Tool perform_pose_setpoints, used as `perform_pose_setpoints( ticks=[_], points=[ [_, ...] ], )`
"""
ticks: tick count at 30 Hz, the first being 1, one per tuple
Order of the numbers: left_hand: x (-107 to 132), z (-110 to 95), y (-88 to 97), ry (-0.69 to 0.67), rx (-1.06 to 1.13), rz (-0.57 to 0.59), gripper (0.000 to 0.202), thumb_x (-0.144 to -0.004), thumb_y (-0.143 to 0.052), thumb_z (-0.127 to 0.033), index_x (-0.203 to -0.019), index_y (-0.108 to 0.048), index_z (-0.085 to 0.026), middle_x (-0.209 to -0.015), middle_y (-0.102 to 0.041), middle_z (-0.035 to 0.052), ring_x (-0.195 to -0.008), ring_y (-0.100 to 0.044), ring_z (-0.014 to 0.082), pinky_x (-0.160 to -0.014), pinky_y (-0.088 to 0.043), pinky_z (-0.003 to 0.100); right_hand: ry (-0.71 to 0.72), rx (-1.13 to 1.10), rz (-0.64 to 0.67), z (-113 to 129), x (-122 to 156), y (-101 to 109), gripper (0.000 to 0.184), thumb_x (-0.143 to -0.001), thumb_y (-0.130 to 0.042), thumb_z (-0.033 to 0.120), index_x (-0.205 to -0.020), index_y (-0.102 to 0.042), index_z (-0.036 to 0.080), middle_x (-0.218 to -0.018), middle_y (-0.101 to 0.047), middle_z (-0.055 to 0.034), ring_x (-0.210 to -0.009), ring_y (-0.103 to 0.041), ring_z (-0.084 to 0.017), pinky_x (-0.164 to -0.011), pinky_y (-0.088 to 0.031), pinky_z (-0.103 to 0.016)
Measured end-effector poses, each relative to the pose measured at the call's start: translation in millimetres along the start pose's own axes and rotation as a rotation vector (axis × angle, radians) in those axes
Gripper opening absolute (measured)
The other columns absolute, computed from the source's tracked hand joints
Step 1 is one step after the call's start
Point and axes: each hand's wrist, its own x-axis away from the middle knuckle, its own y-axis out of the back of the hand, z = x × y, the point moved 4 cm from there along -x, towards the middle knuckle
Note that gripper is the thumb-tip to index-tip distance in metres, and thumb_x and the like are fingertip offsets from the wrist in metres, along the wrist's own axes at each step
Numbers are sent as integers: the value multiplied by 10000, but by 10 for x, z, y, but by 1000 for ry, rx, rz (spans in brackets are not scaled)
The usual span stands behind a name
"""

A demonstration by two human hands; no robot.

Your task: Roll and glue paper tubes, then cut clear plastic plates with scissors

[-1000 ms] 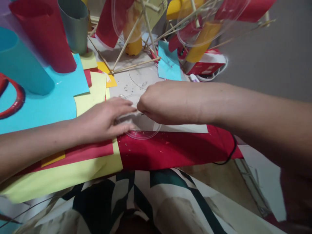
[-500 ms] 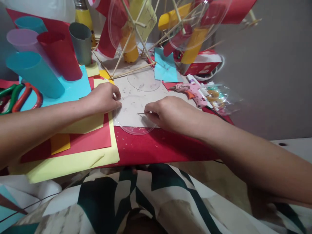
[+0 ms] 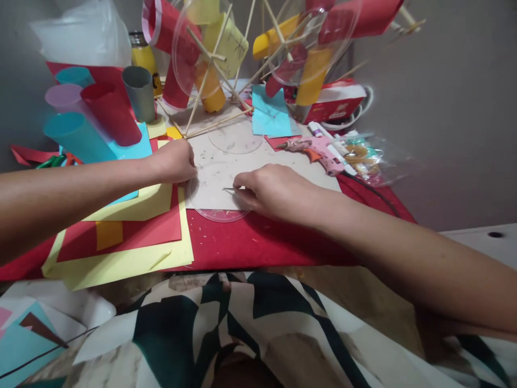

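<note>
A clear round plastic disc [image 3: 222, 219] lies partly on the greyish board [image 3: 218, 186] and partly over the red cloth at its front. My left hand [image 3: 175, 161] is closed at the disc's left rim, its fingertips mostly hidden from me. In my right hand [image 3: 272, 188] a thin, pointed metal tool [image 3: 228, 189] is pinched between thumb and fingers. Its tip points left above the disc; whether it touches the plastic I cannot tell. Another clear disc [image 3: 236, 148] lies farther back on the board.
Behind the hands stands a stick frame [image 3: 218, 123] carrying clear discs and coloured paper tubes. A pink glue gun [image 3: 315, 151] lies at right by a plastic bag [image 3: 371, 159]. Paper tubes [image 3: 78, 134] stand at left, above stacked coloured paper [image 3: 153, 218]. A red box [image 3: 335, 108] sits behind.
The view has shifted slightly, bringing more of the left side into sight. Both hands keep about the same places at the disc, the right still pinching the metal tool.
</note>
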Motion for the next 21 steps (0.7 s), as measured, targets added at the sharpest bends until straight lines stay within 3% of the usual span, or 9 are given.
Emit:
perform_pose_setpoints(
  ticks=[2, 8, 15, 21],
  points=[
    [12, -30, 20, -3, -56, -16, 75, -665, -629, -139, -623, -692, -148, -601, -666, 67, -659, -628, 216, -635, -458, 310, -27, -139, -41, -94, 28, -35, 253, -885, -586, 183, -1049, -773, 138, -810, -753, -98, -669, -610, -176, -619, -371, -280],
    [-2, -41, 5, 2, -94, -28, 66, -661, -642, -161, -606, -678, -160, -577, -639, 64, -702, -635, 228, -663, -456, 312, -242, -482, -392, -538, 36, -165, 340, -823, -663, 207, -1139, -761, 130, -906, -764, -94, -827, -682, -231, -810, -524, -370],
    [61, 13, -58, -16, -27, -104, 103, -705, -615, -157, -730, -712, -135, -666, -683, 75, -696, -627, 205, -664, -474, 314, -308, -509, -366, -515, -113, -295, 630, -759, -680, 123, -1383, -632, 53, -874, -735, -93, -829, -676, -237, -874, -543, -403],
    [106, 122, -167, -134, 99, -192, 153, -730, -605, -164, -841, -700, -122, -737, -713, 101, -705, -668, 211, -683, -546, 361, -364, -499, -424, -523, -124, -320, 515, -769, -650, 122, -1275, -711, 49, -796, -716, -80, -746, -657, -220, -839, -549, -404]
  ],
)
